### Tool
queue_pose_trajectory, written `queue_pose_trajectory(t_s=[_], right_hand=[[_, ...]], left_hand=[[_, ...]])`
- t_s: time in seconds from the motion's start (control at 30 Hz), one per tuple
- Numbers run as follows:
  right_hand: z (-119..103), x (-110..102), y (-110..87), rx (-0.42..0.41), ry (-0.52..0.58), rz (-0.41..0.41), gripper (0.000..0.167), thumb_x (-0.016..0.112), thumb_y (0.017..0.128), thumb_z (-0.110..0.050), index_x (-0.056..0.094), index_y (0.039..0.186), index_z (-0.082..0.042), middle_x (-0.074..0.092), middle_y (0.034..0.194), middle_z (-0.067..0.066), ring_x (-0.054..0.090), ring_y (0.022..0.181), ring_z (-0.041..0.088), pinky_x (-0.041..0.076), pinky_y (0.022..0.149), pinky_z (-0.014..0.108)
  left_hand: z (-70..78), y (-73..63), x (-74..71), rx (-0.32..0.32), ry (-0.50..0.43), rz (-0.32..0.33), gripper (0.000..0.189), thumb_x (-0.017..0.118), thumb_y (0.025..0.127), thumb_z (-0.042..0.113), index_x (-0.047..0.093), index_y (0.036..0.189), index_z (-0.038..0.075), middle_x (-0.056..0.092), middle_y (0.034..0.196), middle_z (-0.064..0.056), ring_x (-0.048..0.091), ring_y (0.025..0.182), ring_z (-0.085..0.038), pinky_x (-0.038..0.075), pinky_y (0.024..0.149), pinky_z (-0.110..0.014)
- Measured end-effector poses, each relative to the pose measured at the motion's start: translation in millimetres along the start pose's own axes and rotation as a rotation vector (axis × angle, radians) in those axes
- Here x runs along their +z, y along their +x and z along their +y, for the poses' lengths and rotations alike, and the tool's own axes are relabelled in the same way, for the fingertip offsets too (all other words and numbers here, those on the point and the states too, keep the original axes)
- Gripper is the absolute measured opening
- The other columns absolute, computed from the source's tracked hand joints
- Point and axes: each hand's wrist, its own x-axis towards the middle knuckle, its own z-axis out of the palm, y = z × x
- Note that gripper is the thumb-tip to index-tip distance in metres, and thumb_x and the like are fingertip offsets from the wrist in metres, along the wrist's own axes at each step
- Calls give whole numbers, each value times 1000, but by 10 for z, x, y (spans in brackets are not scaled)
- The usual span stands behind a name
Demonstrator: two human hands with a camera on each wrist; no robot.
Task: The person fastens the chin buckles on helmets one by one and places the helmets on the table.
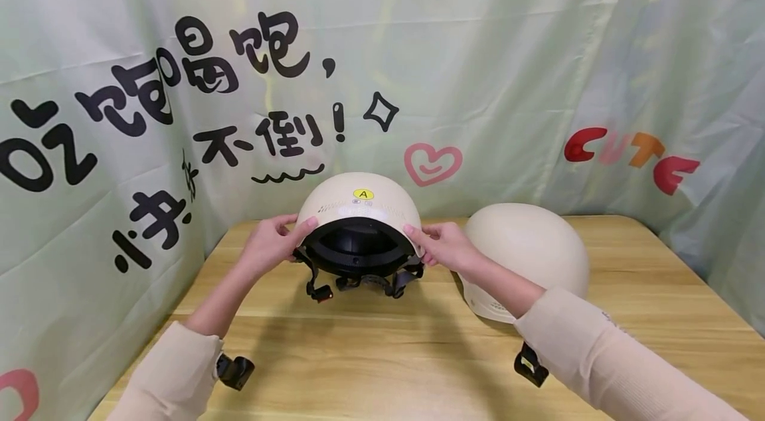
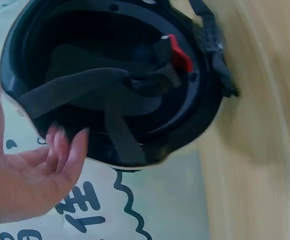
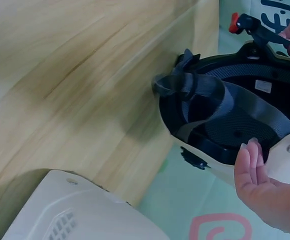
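Observation:
A cream helmet (image 1: 361, 198) with a yellow "A" sticker is held up over the table, its dark opening tipped towards me. My left hand (image 1: 271, 245) grips the left rim, thumb on the outer shell. On the opposite side my right hand (image 1: 448, 245) grips the rim the same way. Dark straps and a buckle (image 1: 323, 293) dangle below. In the left wrist view the padded black lining (image 2: 105, 55) shows, crossed by straps, with a red buckle part (image 2: 181, 55). The right wrist view shows fingers at the rim beside a grey strap (image 3: 245, 107).
A second cream helmet (image 1: 526, 245) sits on the wooden table (image 1: 370, 368), right of the held one and partly behind my right forearm. A printed cloth (image 1: 508, 76) hangs behind the table and along its left side. Small black devices (image 1: 235, 371) are worn at both wrists.

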Motion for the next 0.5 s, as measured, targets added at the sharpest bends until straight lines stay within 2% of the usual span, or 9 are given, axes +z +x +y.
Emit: queue_pose_trajectory(t_s=[0.1,0.17,0.23,0.3,0.33,0.37,0.43,0.5], right_hand=[[78,-1,-1,-80,-15,15,45,52,93,-37,63,96,6,51,65,5,50,58,13,47,56,22],[162,-9,-1,-165,-47,25,46,51,94,-37,64,97,7,55,72,11,45,60,13,41,55,21],[267,-10,-7,-244,-91,23,53,49,94,-41,62,112,7,56,85,18,47,68,18,40,58,23],[379,9,-10,-306,-119,7,65,49,92,-47,47,133,3,52,109,26,51,87,26,45,69,29],[433,24,-15,-332,-123,-12,72,50,91,-50,33,141,-1,45,126,28,50,104,33,47,81,36],[488,52,-13,-348,-120,-37,77,52,90,-51,25,145,-5,39,133,27,44,117,38,44,91,43],[571,123,-15,-353,-119,-87,88,56,86,-53,7,150,-17,16,151,24,47,117,41,41,95,54],[631,206,-9,-361,-111,-111,99,63,84,-46,-7,149,-23,-1,156,16,40,127,41,33,103,59]], left_hand=[[-125,12,86,82,40,79,63,47,92,48,49,133,1,56,111,-22,56,97,-31,48,80,-41],[-273,22,163,161,-21,91,58,40,96,43,43,137,2,43,130,-25,41,119,-37,38,96,-52],[-447,37,246,247,-158,55,55,34,99,37,32,143,3,26,143,-25,28,130,-40,28,103,-58],[-607,57,328,307,-293,21,52,32,101,31,22,147,7,19,150,-21,22,135,-36,28,108,-48],[-677,73,368,330,-357,11,52,31,101,27,19,148,9,17,151,-19,22,136,-31,29,109,-39],[-729,87,405,350,-416,6,52,32,101,24,16,149,10,15,152,-18,23,136,-26,31,107,-30],[-797,117,470,374,-494,26,54,35,100,20,15,149,12,14,153,-15,24,134,-12,32,101,-14],[-824,139,517,384,-531,55,56,38,98,20,16,149,14,14,154,-13,25,130,-2,30,95,-5]])
